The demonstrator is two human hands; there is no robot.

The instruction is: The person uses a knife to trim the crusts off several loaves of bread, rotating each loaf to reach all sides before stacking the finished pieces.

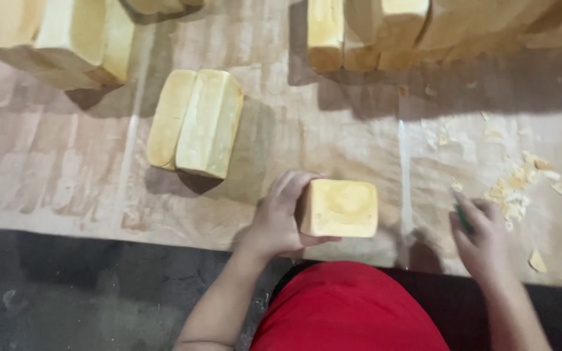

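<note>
Your left hand (pixel 278 218) grips the yellow block (pixel 339 208) at its left end, fingers (pixel 292 184) wrapped over top, thumb under; block sits at near edge of worktop (pixel 47 169), just above your red shirt (pixel 349 312). Your right hand (pixel 486 237) is clenched on a small green tool (pixel 463 218), well apart from block, to its right. Pale shavings (pixel 518 185) scattered just beyond right hand. Two loaf-shaped blocks (pixel 195 123) stand side by side, touching, beyond left hand. More blocks at far left (pixel 60 39) & far right (pixel 372 32) of worktop, partly cut off by frame. Dark floor (pixel 66 292) below worktop edge.
</note>
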